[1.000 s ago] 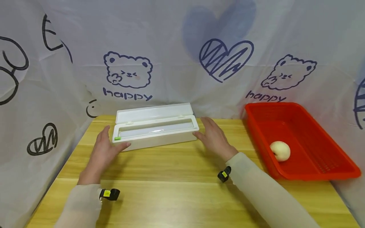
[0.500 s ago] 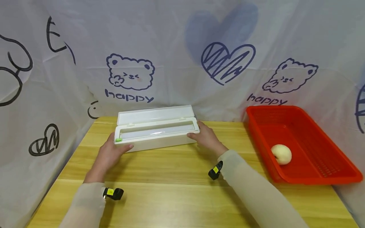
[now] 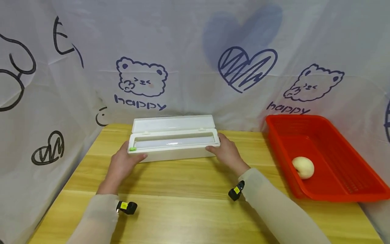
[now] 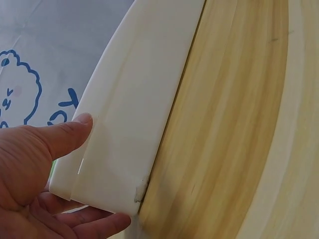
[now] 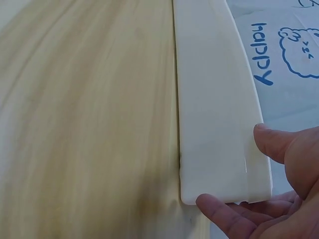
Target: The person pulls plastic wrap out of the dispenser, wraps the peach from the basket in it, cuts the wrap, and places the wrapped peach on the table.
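A long white cling film dispenser (image 3: 176, 154) stands at the back of the table, its lid (image 3: 173, 123) raised. A pale roll (image 3: 173, 142) lies in its trough, and a small green slider (image 3: 132, 149) sits at the left corner. My left hand (image 3: 122, 164) grips the dispenser's left end, the thumb on its front and the fingers around the end face. At the opposite end, my right hand (image 3: 228, 152) holds it the same way. Both wrist views show fingertips against the ends, near the bottom edge of the dispenser (image 4: 124, 124).
A red plastic basket (image 3: 323, 149) stands on the right side of the wooden table (image 3: 182, 203). Inside it, by the left wall, lies a round cream-coloured fruit (image 3: 303, 167). A white cloth with drawings (image 3: 189, 40) hangs behind and at the sides.
My right hand has closed in from beside the dispenser and now holds its right end; my left hand has also taken hold. The dispenser has shifted slightly right and sits straighter.
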`<state>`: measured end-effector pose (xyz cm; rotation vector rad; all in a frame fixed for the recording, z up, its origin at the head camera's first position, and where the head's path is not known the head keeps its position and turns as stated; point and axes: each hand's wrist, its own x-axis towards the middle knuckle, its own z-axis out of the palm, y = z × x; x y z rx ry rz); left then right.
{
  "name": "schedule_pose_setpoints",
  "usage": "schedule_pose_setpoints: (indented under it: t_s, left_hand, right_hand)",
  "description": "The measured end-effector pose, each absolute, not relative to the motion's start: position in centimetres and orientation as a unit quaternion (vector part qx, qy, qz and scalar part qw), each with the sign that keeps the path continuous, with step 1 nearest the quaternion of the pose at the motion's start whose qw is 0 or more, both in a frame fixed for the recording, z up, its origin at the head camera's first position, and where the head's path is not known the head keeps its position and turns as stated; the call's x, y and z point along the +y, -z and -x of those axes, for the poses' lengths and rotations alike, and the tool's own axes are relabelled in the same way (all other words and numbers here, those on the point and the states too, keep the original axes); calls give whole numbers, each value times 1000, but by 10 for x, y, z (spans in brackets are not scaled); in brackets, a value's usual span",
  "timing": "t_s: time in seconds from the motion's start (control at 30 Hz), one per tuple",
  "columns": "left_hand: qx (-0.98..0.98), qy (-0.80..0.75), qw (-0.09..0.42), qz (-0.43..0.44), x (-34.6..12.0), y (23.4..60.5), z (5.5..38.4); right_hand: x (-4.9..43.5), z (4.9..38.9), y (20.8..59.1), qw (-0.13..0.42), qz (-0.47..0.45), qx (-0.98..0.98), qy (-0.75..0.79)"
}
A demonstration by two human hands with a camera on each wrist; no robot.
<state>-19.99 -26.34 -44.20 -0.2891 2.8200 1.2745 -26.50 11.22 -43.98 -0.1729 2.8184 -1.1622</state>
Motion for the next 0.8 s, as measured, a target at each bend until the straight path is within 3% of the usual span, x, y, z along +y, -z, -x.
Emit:
schedule_pose_setpoints:
  t_s: [0.8]
  left_hand:
    - [907, -420, 34, 10, -194, 450, 227]
  right_hand:
    - [192, 242, 442, 17, -45, 920, 390]
